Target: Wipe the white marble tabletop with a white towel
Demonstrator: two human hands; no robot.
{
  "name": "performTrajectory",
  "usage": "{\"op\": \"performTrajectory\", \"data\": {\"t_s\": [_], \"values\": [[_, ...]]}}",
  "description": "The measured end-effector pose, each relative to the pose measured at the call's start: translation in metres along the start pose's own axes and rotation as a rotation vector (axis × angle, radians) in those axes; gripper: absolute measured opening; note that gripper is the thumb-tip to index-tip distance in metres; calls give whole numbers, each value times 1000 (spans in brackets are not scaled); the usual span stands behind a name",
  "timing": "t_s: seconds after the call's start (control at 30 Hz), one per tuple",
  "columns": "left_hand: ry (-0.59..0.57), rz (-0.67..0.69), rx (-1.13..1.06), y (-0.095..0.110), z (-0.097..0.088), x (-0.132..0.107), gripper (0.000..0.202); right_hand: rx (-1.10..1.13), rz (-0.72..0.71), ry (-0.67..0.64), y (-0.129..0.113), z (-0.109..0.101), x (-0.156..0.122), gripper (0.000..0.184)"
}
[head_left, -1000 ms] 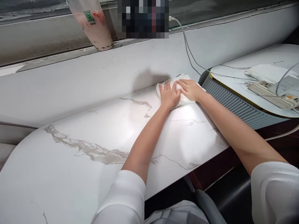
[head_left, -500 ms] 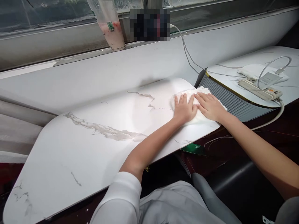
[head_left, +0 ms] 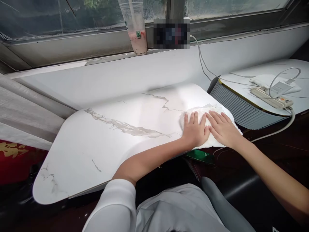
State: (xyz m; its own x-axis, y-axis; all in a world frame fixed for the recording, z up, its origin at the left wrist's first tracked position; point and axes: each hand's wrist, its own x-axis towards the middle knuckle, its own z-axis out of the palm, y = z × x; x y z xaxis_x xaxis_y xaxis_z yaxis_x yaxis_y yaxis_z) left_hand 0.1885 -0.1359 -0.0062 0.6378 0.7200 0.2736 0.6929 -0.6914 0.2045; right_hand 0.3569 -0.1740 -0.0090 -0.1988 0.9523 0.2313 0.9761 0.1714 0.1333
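A crumpled white cloth (head_left: 214, 139) lies at the right end of a white marble-patterned tabletop (head_left: 135, 112), its near edge reaching over the table's front edge. My left hand (head_left: 195, 131) presses flat on the cloth's left part with fingers spread. Beside it, my right hand (head_left: 224, 129) also rests flat on the cloth, fingers stretched toward the wall. The two thumbs nearly meet. Neither hand grips the cloth; both palms push it down onto the table.
A cup of pink drink (head_left: 138, 40) and a blurred-out dark object (head_left: 171, 33) with a cable stand on the window ledge. To the right, a power strip (head_left: 271, 97) lies on a ribbed-sided second table (head_left: 251, 108). A green item (head_left: 201, 156) is below the front edge.
Both hands have drawn the cloth toward me, from the table's right end to its front edge. The camera view has also shifted, so the whole scene sits differently.
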Motion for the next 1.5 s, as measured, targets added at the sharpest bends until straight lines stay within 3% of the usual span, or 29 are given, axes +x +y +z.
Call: {"op": "performTrajectory", "data": {"t_s": [0.13,0.27,0.63,0.8,0.97,1.1,1.3,1.4,1.5], "values": [[-22,-35,-5,-9,-3,-2,56,-11,-23,-6,-7,-1,14,63],[-44,-66,-19,-29,-4,14,56,-6,-25,-27,-7,6,42,63],[-102,-227,-64,-143,-11,102,55,78,-21,-88,-13,39,197,63],[-66,-240,-82,-186,-13,120,54,118,-62,-24,-23,50,243,60],[-19,-272,-86,-215,-13,134,52,166,-57,42,-28,65,279,56],[-19,-264,-97,-224,-13,138,51,168,-15,79,-31,72,291,55],[-46,-275,-89,-218,-15,133,51,201,-49,24,-31,66,283,59],[-78,-279,-51,-209,-18,119,52,204,-57,-3,-37,60,269,61],[-93,-260,-33,-195,-25,91,53,194,-69,-8,-51,53,241,62]]}}
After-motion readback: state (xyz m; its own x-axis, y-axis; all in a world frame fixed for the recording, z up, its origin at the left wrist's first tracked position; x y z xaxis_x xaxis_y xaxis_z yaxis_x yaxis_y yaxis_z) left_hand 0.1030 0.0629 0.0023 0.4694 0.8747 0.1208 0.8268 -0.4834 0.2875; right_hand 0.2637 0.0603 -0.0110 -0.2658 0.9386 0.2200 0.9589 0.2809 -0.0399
